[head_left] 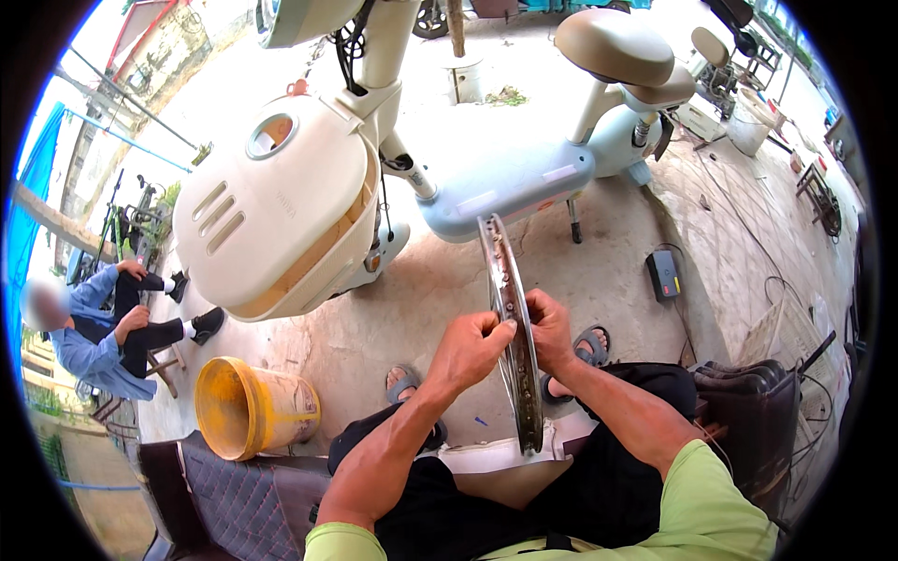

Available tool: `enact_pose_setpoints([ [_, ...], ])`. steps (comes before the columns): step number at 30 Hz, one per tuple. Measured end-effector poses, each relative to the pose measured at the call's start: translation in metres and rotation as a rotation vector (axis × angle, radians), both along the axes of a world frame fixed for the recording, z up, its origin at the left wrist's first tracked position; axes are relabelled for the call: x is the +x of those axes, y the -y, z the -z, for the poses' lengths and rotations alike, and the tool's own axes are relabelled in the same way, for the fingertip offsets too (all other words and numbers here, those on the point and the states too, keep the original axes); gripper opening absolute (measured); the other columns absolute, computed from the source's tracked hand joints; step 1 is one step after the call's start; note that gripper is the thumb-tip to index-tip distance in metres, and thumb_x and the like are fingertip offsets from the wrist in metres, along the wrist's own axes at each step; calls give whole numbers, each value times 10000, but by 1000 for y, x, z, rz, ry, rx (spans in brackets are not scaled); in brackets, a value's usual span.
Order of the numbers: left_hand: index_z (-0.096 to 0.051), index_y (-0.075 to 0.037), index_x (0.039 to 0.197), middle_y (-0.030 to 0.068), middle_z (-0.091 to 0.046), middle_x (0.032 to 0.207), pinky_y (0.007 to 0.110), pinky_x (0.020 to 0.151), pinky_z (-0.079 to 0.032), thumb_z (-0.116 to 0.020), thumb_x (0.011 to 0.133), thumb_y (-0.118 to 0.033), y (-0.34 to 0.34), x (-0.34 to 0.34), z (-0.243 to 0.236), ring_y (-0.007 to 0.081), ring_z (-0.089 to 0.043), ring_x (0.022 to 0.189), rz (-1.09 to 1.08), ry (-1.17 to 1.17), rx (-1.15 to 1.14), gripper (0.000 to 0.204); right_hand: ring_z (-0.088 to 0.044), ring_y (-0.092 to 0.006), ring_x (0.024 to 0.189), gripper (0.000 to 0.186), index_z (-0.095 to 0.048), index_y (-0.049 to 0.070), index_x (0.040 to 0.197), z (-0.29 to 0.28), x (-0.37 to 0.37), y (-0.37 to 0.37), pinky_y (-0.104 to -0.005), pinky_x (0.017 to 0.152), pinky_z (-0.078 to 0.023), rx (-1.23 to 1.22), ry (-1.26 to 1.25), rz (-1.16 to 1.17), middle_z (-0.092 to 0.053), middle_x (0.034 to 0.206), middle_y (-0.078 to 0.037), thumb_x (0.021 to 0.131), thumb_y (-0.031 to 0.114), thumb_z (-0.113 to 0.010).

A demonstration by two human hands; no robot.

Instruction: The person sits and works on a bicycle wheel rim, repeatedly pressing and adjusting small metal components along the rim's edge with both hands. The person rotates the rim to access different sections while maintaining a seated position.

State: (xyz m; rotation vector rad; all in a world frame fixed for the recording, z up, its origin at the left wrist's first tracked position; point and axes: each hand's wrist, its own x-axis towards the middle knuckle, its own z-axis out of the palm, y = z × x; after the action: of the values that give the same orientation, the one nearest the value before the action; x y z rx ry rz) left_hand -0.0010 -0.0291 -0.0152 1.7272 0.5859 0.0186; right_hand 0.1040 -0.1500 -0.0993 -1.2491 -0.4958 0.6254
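A metal wheel rim [500, 271] stands upright between my knees, seen nearly edge-on, its brownish channel facing me and small holes along it. My left hand [472, 348] is closed at the rim's left side, with the thumb against the edge. On the other side, my right hand [550, 327] has its fingers curled in at about the same height. Thin metal lines like spokes show inside the rim below my left hand. Whether either hand pinches a small part there is hidden by the fingers.
Ahead stands a cream and pale blue electric scooter [510, 192] with a big front basket [281, 206]. A yellow bucket [299, 411] lies tipped at left, near a seated person [98, 323]. A black charger box [663, 275] with cables sits right. I sit by a dark quilted seat [248, 496].
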Motion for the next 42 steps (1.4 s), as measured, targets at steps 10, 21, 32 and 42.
enact_pose_setpoints([
  [10, -594, -8, 715, -13, -509, 611, 303, 533, -373, -653, 940, -310, -12, -1, 6, 81, -445, 592, -69, -43, 150, 381, -639, -112, 913, 230, -613, -8, 1099, 4, -14, 9, -273, 793, -550, -17, -109, -144, -670, 1028, -52, 902, 54, -714],
  [21, -564, 1, 709, 21, -499, 607, 323, 559, -402, -661, 929, -311, -21, 2, 1, 98, -448, 610, -70, 3, 185, 394, -636, -68, 828, 164, -670, -6, 1108, 8, -13, 0, -229, 729, -520, -21, -72, -139, -699, 937, -23, 969, 80, -657],
  [32, -551, 19, 710, 90, -499, 594, 376, 561, -411, -660, 916, -335, -17, 7, 4, 146, -466, 586, -47, -46, 223, 423, -634, -109, 883, 229, -653, -18, 1087, 11, -5, 1, -278, 754, -555, -40, -22, -125, -672, 987, -57, 888, 70, -725],
  [42, -575, 17, 701, 49, -524, 589, 341, 551, -423, -667, 927, -294, -17, 12, 1, 126, -489, 571, -63, -38, 215, 395, -669, -142, 909, 266, -658, -14, 1175, 1, -7, 5, -298, 795, -562, -47, 75, -93, -714, 1000, -113, 943, 114, -674],
])
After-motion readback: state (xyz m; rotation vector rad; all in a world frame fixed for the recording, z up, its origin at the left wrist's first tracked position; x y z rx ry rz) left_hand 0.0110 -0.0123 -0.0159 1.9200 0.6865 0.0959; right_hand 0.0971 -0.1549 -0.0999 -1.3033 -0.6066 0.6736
